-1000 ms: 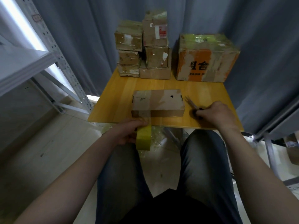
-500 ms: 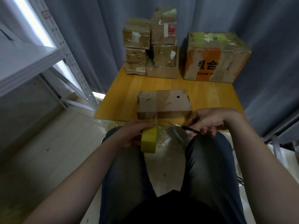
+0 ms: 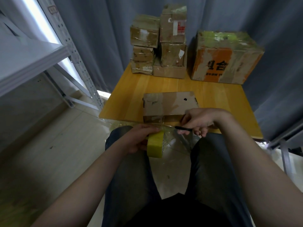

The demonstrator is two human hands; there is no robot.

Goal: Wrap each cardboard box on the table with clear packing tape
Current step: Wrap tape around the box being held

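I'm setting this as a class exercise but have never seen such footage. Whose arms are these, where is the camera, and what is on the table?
No machine here: these are a person's arms, filmed by one camera worn on the head, looking down. On the wooden table lies a flat cardboard box, with a stack of small boxes and a large orange-printed box behind. The left hand holds a yellowish tape roll; the right hand holds a black-handled tool, probably scissors, close beside it.
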